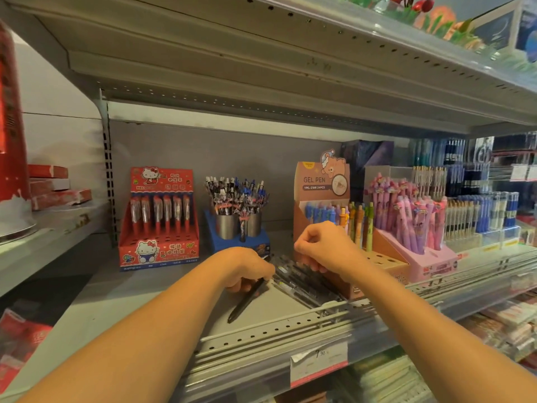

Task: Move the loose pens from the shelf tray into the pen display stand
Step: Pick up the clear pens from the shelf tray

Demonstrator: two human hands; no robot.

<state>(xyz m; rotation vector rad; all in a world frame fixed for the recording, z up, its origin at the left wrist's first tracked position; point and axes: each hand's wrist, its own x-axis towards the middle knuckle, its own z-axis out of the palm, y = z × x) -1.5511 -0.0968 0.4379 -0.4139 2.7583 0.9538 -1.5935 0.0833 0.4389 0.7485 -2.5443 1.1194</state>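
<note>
black pen point(246, 298) gripped by left hand point(250, 267) fingers, right hand point(322, 245) fingers curled, contents hidden, "gel pen" stand point(322, 199)

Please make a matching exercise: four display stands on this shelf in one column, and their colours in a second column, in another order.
Things:
1. Cat-picture stand
2. Stand with metal cups
3. Gel pen stand
4. Stand right of the gel pen stand

Colours:
A. pink
B. brown
C. red
D. blue

Pairs: 1-C, 2-D, 3-B, 4-A
</note>
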